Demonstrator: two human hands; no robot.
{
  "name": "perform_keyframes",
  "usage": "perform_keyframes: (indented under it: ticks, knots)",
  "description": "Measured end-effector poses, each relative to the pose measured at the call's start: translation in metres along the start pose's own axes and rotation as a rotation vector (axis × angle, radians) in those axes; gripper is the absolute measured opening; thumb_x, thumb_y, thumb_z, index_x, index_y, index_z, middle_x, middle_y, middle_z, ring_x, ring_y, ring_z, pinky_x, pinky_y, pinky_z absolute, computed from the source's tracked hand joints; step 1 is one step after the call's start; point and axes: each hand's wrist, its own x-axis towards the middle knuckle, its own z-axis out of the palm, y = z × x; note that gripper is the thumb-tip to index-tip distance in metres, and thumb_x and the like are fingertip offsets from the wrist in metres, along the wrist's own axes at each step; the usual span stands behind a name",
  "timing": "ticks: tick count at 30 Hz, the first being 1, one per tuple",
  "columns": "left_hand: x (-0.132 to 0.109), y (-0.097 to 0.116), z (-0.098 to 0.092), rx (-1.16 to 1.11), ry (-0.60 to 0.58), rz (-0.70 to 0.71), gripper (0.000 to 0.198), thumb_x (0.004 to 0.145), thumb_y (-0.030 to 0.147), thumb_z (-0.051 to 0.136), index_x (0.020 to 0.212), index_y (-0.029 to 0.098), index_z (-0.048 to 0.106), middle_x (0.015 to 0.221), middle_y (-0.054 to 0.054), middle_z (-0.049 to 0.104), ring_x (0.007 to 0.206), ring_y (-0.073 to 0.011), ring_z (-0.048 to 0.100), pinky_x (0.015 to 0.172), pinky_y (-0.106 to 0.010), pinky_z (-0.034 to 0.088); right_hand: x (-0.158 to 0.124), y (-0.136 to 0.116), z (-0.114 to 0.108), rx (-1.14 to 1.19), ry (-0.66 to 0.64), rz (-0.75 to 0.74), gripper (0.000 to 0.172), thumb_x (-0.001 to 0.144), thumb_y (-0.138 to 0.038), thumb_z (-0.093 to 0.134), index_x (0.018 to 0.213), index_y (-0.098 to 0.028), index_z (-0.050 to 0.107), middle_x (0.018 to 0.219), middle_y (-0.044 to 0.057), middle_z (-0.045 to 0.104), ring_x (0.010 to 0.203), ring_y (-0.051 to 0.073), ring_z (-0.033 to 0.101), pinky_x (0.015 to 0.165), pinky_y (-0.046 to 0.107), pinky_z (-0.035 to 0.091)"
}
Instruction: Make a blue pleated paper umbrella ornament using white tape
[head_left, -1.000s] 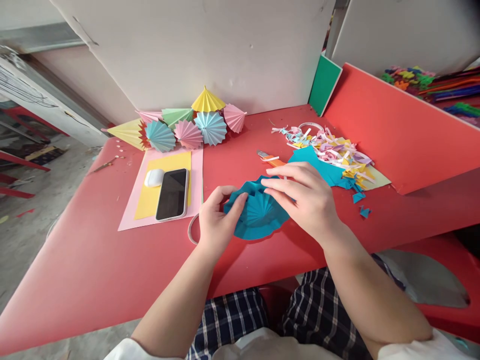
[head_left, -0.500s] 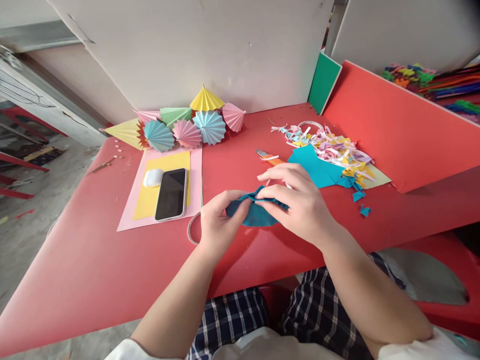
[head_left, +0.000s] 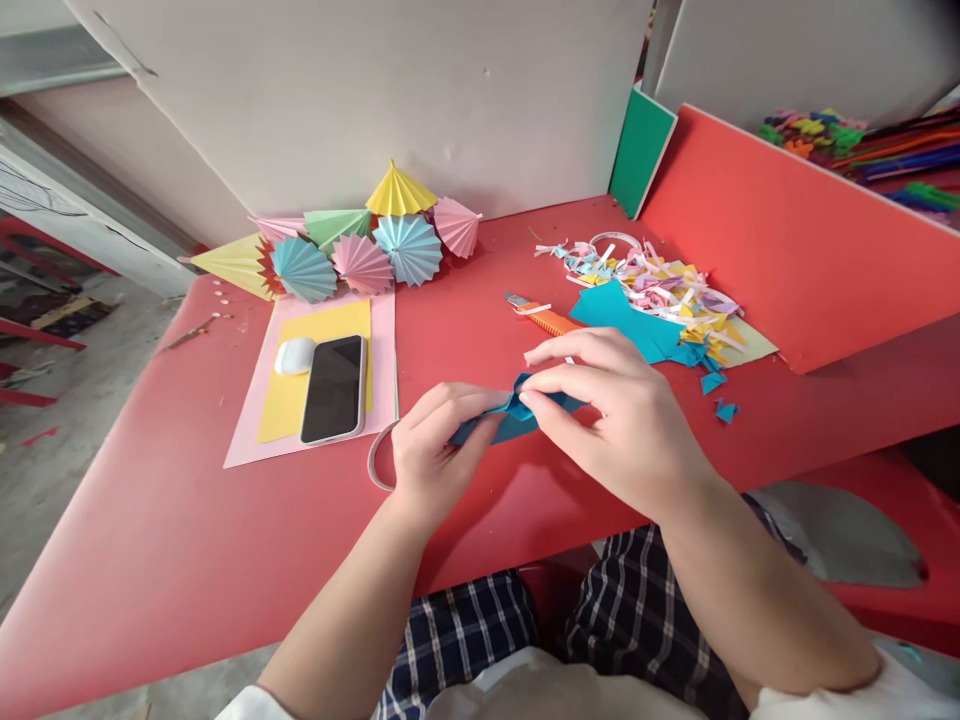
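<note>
A piece of blue paper (head_left: pixel 514 425), creased and bent at its upper edge, is held between both hands above the table. My left hand (head_left: pixel 439 440) pinches its left part between thumb and fingers. With thumb and index finger, my right hand (head_left: pixel 611 405) grips the folded edge near the middle; its other fingers are partly spread. The fingers cover much of the paper. Beside my left wrist lies a roll of tape (head_left: pixel 375 458), partly hidden. Beyond my right hand rests an orange utility knife (head_left: pixel 546 316), next to a cut sheet of blue paper (head_left: pixel 619 318).
Several pleated paper umbrellas (head_left: pixel 407 250) stand along the white wall board. At left, a phone (head_left: pixel 334 390) and a white case (head_left: pixel 294 356) lie on pink and yellow paper (head_left: pixel 251 425). Paper scraps (head_left: pixel 675 290) are heaped at right before a red board (head_left: pixel 795 240).
The blue paper has tilted, so less of its rounded lower face shows. My right fingers have shifted slightly along the fold. The whole view has shifted a little.
</note>
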Motion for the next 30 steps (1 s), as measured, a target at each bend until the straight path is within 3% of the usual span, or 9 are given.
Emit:
perform_keyframes:
  ticks: [6,21,30]
  knots:
    - [-0.0003,0.0019,0.0021,-0.012,-0.033,0.061,0.021,0.076,0.002,0.06,0.088,0.019,0.064,0.079,0.0,0.066,0.071,-0.0104,0.059,0.065,-0.023,0.049,-0.0022,-0.007,-0.0033,-0.083,-0.035,0.016,0.014,0.082,-0.016,0.055,0.078,-0.02,0.068,0.093,0.005,0.068,0.092,0.021,0.059,0.085,0.038,0.047]
    - [-0.0012,0.0048,0.0033,0.006,-0.013,0.007,0.016,0.078,0.005,0.059,0.084,0.019,0.064,0.074,0.001,0.066,0.068,-0.0098,0.06,0.061,-0.022,0.048,-0.0052,-0.0104,-0.0016,-0.17,-0.063,-0.015,0.017,0.08,-0.01,0.055,0.08,-0.021,0.068,0.095,0.003,0.068,0.092,0.022,0.057,0.08,0.039,0.046]
    - [-0.0011,0.0037,0.0039,-0.005,0.002,0.056,0.018,0.076,0.004,0.061,0.083,0.02,0.066,0.077,0.0,0.067,0.07,-0.0117,0.061,0.063,-0.024,0.05,-0.0051,-0.0103,-0.0005,-0.174,-0.065,-0.006,0.017,0.08,-0.01,0.055,0.082,-0.022,0.067,0.098,0.003,0.067,0.094,0.021,0.055,0.082,0.04,0.044]
